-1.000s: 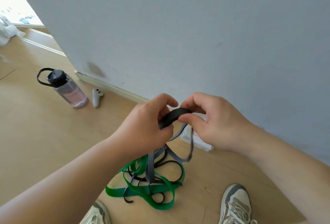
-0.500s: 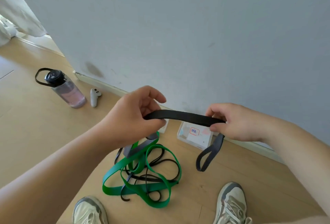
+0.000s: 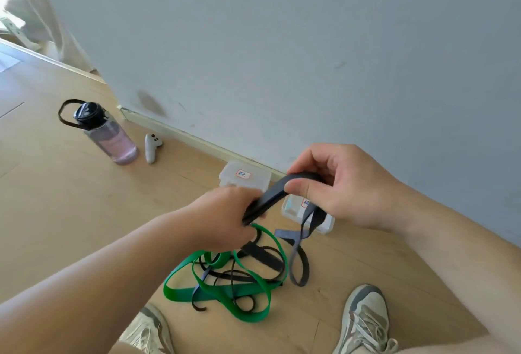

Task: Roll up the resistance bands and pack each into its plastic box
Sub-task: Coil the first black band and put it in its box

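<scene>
I hold a dark grey resistance band between both hands above the floor. My left hand grips its lower end and my right hand pinches the upper fold. The rest of the grey band hangs down in a loop to the floor. Below lies a tangle with a green band and thin black bands. Two clear plastic boxes with labels sit by the wall: one behind my left hand, the other partly hidden under my right hand and the band.
A pink water bottle with a black lid and a white controller stand on the wooden floor to the left. The grey wall and skirting board run behind the boxes. My two shoes are at the bottom.
My hands have come closer together and the stretched grey band now slants from lower left to upper right. The camera view has shifted, showing both boxes.
</scene>
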{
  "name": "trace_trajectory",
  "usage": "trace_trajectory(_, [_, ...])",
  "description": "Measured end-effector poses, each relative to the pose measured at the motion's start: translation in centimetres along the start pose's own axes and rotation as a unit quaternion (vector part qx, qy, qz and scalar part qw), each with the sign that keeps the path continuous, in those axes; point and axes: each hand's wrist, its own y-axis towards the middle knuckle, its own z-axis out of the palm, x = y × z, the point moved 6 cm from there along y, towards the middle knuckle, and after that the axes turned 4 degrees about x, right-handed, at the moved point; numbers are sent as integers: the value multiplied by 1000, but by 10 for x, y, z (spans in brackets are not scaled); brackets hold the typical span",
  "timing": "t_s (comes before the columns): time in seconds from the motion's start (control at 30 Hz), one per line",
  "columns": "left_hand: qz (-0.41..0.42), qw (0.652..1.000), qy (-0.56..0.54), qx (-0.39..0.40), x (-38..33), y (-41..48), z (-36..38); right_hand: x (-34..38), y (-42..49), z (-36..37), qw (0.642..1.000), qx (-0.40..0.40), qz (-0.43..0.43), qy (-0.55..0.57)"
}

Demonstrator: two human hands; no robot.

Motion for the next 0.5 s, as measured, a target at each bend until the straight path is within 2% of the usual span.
trace_trajectory(0.03, [-17,999,2,34,6,1,6,0,0,-3,1000,-4,0,-4])
trace_trajectory(0.1, [-34,998,-25,38,15,0,4,-7,0,-14,999,-6,16,-31])
trace_trajectory(0.2, [-36,998,-53,-28,25,-4,-21,-34,-1,-30,990,20,89,-104])
trace_trajectory(0.27, [-6,990,-113,-81,19,-12,-38,-51,-4,-33,978,57,139,-146])
trace_trajectory(0.37, [41,957,-240,-157,2,-29,-54,-67,-6,-28,964,109,170,-175])
trace_trajectory(0.43, [53,943,-269,-188,-9,-37,-56,-66,-8,-15,965,153,165,-134])
trace_trajectory(0.5, [63,943,-260,-199,-19,-40,-52,-54,-8,-1,975,180,129,-16])
